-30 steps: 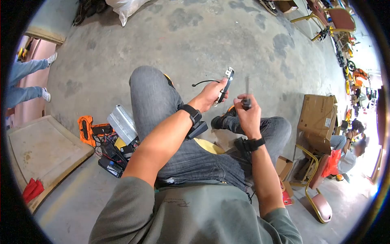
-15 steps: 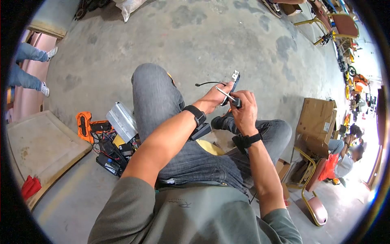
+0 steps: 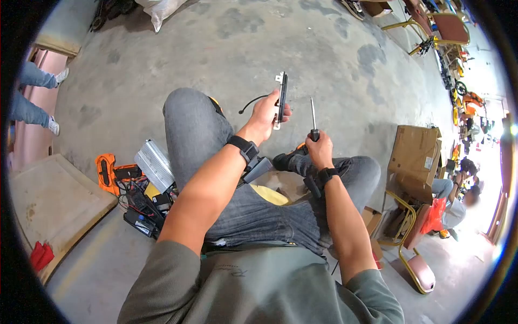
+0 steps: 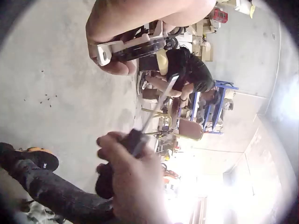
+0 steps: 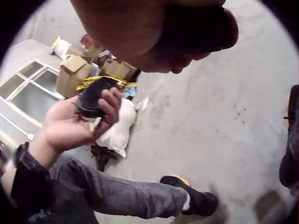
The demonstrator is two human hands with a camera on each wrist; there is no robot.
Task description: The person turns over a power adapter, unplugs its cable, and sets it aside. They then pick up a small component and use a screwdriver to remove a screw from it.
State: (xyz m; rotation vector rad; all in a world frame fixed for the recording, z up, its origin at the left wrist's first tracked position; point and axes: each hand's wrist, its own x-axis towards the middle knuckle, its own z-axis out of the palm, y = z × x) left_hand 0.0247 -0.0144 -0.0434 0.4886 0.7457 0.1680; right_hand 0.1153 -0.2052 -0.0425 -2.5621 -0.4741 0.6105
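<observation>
My left hand [image 3: 263, 117] grips a slim black part with a pale metal bracket [image 3: 281, 97], held upright above the floor. A short black cable [image 3: 247, 104] sticks out to its left. In the right wrist view the black side of the part [image 5: 89, 97] faces up, with my left fingers curled round it. To the right, my right hand [image 3: 322, 150] holds a screwdriver [image 3: 313, 114] by its black handle, its shaft pointing forward and away from me. The screwdriver tip stands apart from the part. In the left wrist view the flat-looking tip [image 4: 174, 79] shows below the bracket.
Left of my knee lie an orange-and-black item [image 3: 108, 174], a ribbed silver box [image 3: 155, 165] and a tangle of black wired parts [image 3: 141, 208]. A cardboard box [image 3: 414, 156] and a tipped chair [image 3: 422, 275] stand at right. Other people sit or stand near the edges.
Half a second ago the screwdriver lay across the part, close to my left hand. Now my right hand has drawn back, the shaft points forward, and the part has shifted left and stands more upright.
</observation>
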